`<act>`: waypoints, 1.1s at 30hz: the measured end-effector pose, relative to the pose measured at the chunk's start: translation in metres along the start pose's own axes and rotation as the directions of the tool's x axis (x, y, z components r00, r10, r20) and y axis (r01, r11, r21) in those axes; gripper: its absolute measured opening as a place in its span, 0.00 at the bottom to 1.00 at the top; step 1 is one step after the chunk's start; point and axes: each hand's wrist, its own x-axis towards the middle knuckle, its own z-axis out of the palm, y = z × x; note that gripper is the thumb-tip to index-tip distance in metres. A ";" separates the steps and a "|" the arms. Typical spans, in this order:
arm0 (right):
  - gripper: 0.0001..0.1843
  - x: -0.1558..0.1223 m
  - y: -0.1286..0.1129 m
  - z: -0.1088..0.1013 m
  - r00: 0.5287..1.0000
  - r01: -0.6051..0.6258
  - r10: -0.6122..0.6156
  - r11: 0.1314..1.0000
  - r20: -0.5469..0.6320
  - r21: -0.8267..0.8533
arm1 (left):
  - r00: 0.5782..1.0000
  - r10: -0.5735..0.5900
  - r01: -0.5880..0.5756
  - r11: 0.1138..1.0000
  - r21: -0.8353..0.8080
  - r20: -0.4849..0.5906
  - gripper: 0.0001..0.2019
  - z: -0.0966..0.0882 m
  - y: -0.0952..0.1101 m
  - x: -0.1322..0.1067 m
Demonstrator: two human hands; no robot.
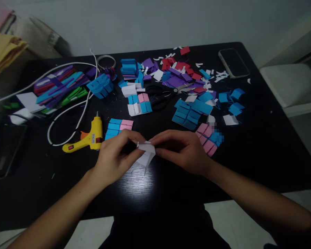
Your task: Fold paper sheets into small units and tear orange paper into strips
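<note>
Left hand (115, 155) and right hand (186, 150) meet over the near half of the black table (261, 138), each with thumb and forefinger pinched together on one small folded white paper (147, 148). From where I stand, it sits right between them, left fingers over its left part, right fingertips at its far right corner. Its upper fold runs roughly left to right, while a loose flap hangs towards the near edge, tapering to a point; whether that tip touches the tabletop I can't tell. Just beyond the left hand lies a blue-and-pink panel (116, 126), and left of that a yellow glue gun (92, 138), nozzle pointing far. A pink-and-blue panel (206, 136) rests just past the right hand, with a blue panel (186, 116) behind it. Farther out, scissors (175, 91) lie with blades to the right, beside a heap of purple and red scraps (175, 81). Bundled paper strips (60, 88) sit far left, a phone (233, 63) far right.
</note>
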 end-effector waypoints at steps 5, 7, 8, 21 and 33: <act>0.11 -0.001 -0.002 0.000 0.999 -0.048 0.048 0.999 -0.010 0.004 | 0.991 -0.134 0.129 0.976 -0.177 -0.015 0.08 0.004 0.003 0.002; 0.09 0.000 -0.003 0.000 0.999 -0.049 0.049 0.999 -0.014 -0.017 | 0.987 -0.157 0.151 0.964 -0.217 -0.011 0.09 0.004 0.004 0.003; 0.08 0.000 -0.004 0.000 0.999 -0.052 0.052 0.998 -0.017 -0.030 | 0.986 -0.168 0.161 0.961 -0.227 -0.011 0.09 0.005 0.004 0.003; 0.06 0.002 -0.004 0.001 0.995 -0.101 0.101 0.995 -0.021 -0.002 | 0.989 -0.146 0.150 0.967 -0.204 0.034 0.09 0.006 0.004 0.003; 0.06 0.004 -0.003 -0.002 0.985 -0.172 0.172 0.984 -0.004 0.056 | 0.983 -0.183 0.180 0.965 -0.189 0.003 0.09 0.007 0.005 0.002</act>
